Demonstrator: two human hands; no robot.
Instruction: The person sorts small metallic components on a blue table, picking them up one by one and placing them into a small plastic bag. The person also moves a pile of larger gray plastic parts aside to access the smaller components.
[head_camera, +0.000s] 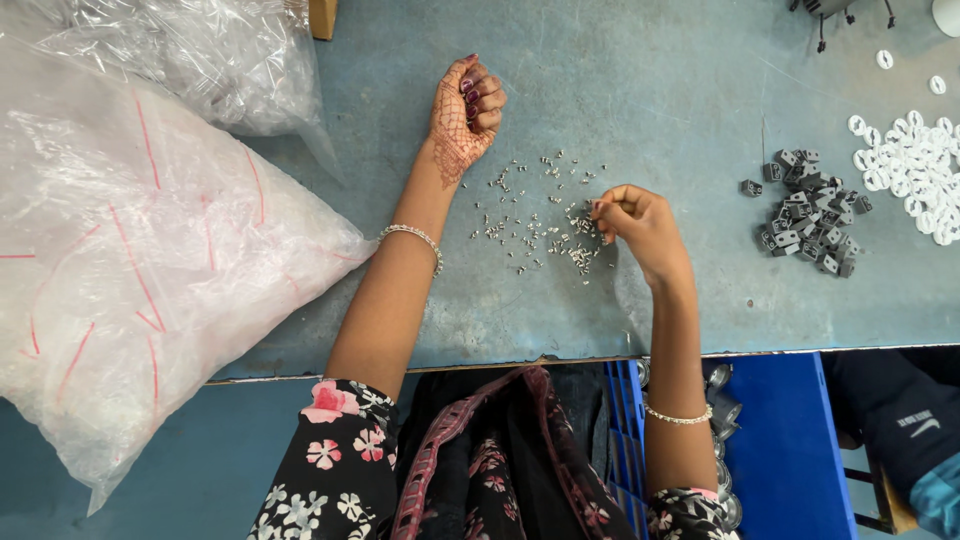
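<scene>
The right hand (640, 225) pinches at a scatter of tiny silver metal screws (545, 225) on the blue-grey worktable (650, 90); the left hand (465, 115) rests beside them, fingers curled shut, contents hidden. Small grey plastic blocks (810, 215) and white plastic rings (910, 165) lie further right; clear plastic bags (130, 250), contents unclear, crowd the left.

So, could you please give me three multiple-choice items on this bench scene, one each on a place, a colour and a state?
1. Where do the small silver screws lie?
A. between the two hands
B. inside the plastic bag
C. on the blue crate

2. What colour are the rings at the far right of the table?
A. red
B. white
C. black

3. How is the left hand?
A. flat, palm down
B. gripping the bag
C. curled, palm up

Answers: 1 A, scattered on the table beside the right hand; 2 B, a white heap beside the grey parts; 3 C, fingers folded over the palm.
</scene>
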